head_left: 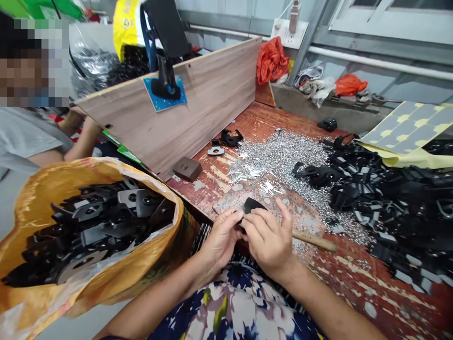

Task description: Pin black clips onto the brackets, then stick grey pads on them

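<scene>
Black plastic part (253,204): held it up between both hands, its flat dark end poking out past the fingertips. Had the left hand (224,236) pinching its near end, thumb laid on top and the other fingers curled below; had the right hand (271,236) closed on it from the other side, fingertips bunched, little finger lifted clear. Could not make out the exact grip under the fingers.

Saw an orange sack (31,203) to the left of the left hand, mouth wide open, loaded with black pieces (116,217), several bearing grey faces. Made out a yellow bag (123,28) and a clear plastic bag (94,56) well beyond the left hand, behind a wooden board (215,94); could not tell the contents of either. Noticed a crumpled orange-red bag (272,59) far beyond the right hand, at the board's end, contents hidden.

Saw a wooden handle (313,239) just right of the right hand, partly hidden by it, on the worn red bench (354,269). Saw small shiny metal pieces (297,148) spread beyond the right hand, and a big heap of black parts (406,203) to its right. Spotted a brown block (187,169) beyond the left hand, and a co-worker's grey sleeve (28,137) past the sack.
</scene>
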The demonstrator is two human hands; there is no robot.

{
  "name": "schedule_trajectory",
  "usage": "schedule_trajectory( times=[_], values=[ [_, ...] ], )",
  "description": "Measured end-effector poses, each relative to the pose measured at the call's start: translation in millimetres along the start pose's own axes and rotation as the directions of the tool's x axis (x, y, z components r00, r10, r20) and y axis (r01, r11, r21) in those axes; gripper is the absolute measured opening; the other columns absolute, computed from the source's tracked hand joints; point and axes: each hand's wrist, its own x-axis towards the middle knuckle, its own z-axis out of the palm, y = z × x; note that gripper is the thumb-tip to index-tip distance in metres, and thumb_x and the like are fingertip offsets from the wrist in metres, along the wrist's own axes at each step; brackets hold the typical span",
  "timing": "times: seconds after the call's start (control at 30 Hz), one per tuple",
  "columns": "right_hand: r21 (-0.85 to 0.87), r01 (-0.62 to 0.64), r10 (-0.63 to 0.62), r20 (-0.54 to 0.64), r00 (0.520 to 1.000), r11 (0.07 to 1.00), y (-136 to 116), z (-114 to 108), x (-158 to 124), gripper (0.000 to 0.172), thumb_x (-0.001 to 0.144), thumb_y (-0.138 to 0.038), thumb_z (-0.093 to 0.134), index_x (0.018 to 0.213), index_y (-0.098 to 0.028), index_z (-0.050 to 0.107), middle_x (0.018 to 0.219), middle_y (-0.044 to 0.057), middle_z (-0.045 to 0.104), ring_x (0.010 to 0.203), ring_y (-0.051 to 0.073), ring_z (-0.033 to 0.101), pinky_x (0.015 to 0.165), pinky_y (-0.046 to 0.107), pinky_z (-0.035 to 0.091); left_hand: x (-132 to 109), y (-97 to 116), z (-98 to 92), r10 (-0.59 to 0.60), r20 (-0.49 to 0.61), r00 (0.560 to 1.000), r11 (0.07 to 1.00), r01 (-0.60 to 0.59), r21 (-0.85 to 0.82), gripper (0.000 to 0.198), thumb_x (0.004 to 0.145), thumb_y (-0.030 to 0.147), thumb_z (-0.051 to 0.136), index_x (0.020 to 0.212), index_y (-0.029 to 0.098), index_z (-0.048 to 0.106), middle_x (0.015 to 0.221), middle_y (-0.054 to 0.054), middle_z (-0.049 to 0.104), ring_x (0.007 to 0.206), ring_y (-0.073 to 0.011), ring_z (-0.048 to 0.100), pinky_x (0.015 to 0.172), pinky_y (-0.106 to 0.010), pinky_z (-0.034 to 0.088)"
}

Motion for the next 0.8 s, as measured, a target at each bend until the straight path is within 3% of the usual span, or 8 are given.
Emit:
schedule_trajectory(
  times=[0.17,0.27,0.33,0.4,0.5,0.63,0.73,0.8],
  values=[
    [0.144,-0.100,0.091,0.071,0.993,0.984,7.7,-1.3,-3.0,0.018,0.096,-0.011,0.055,0.093,-0.027,0.065,0.088,-0.003,0.076,0.093,0.020,0.069,0.123,0.060,0.026,-5.4,2.6,1.0,-0.048,0.038,0.998,0.999,0.048,0.007,0.031,0.076,0.035,0.089,0.082,0.014,0.067,0.077,0.000,0.062,0.066,-0.0113,0.058,0.054,-0.022,0.055],
    [0.174,-0.144,0.148,-0.006,0.989,0.974,9.6,-5.1,-7.1,0.017,0.094,-0.012,0.061,0.095,-0.029,0.063,0.088,-0.003,0.076,0.091,0.022,0.069,0.120,0.062,0.029,-14.2,5.1,-2.9,-0.076,0.132,0.988,0.997,0.077,-0.003,0.035,0.081,0.045,0.084,0.093,0.015,0.069,0.090,-0.003,0.065,0.075,-0.0130,0.060,0.063,-0.024,0.059],
    [0.170,-0.174,0.179,-0.016,0.984,0.970,6.8,-5.6,-9.8,0.016,0.095,-0.013,0.061,0.094,-0.029,0.062,0.087,-0.003,0.075,0.090,0.022,0.068,0.118,0.062,0.029,-20.4,6.4,-7.3,-0.030,0.152,0.988,0.995,0.014,0.100,0.040,0.077,0.043,0.087,0.102,0.019,0.067,0.094,-0.002,0.065,0.074,-0.0129,0.059,0.061,-0.024,0.057],
    [0.184,-0.191,0.175,0.097,0.980,0.964,6.1,-6.3,-12.9,0.014,0.097,-0.015,0.059,0.093,-0.028,0.062,0.087,-0.002,0.074,0.090,0.022,0.068,0.114,0.057,0.034,-26.2,10.3,-14.6,0.085,0.127,0.988,0.931,-0.125,0.343,0.046,0.072,0.034,0.091,0.108,0.023,0.064,0.095,0.000,0.066,0.074,-0.0134,0.059,0.061,-0.022,0.053],
    [0.109,-0.230,0.178,0.354,0.918,0.967,21.2,-13.2,-22.8,0.008,0.100,-0.020,0.058,0.102,-0.024,0.064,0.095,0.003,0.072,0.092,0.023,0.064,0.099,0.048,0.043,-33.6,24.9,-33.2,0.212,0.090,0.973,0.713,-0.217,0.667,0.044,0.079,0.034,0.085,0.116,0.023,0.065,0.099,-0.003,0.070,0.086,-0.0171,0.063,0.070,-0.022,0.050],
    [-0.301,-0.154,0.287,0.473,0.833,0.941,60.0,-28.5,-51.9,0.006,0.096,-0.026,0.064,0.094,-0.020,0.064,0.096,0.010,0.066,0.090,0.028,0.059,0.079,0.041,0.044,-35.7,39.4,-59.5,0.067,-0.022,0.998,0.651,-0.027,0.758,0.049,0.093,0.056,0.064,0.128,0.021,0.066,0.090,-0.003,0.068,0.065,-0.0144,0.053,0.052,-0.022,0.034],
    [-0.330,-0.083,0.261,0.543,0.798,0.940,72.0,-33.0,-75.3,0.012,0.096,-0.027,0.062,0.087,-0.020,0.060,0.089,0.009,0.065,0.083,0.025,0.060,0.070,0.035,0.042,-25.9,26.5,-65.9,0.053,-0.027,0.998,0.646,-0.014,0.763,0.053,0.094,0.063,0.058,0.119,0.018,0.070,0.074,0.000,0.061,0.057,-0.0137,0.045,0.051,-0.024,0.030],
    [-0.291,-0.143,0.292,0.571,0.768,0.946,67.4,-36.4,-84.4,0.011,0.099,-0.029,0.058,0.092,-0.020,0.059,0.074,0.003,0.063,0.064,0.020,0.057,0.058,0.031,0.037,-15.6,11.4,-64.6,0.135,0.001,0.991,0.608,-0.083,0.790,0.050,0.094,0.062,0.057,0.108,0.017,0.072,0.066,0.002,0.055,0.056,-0.0146,0.044,0.054,-0.026,0.031]
  ],
)
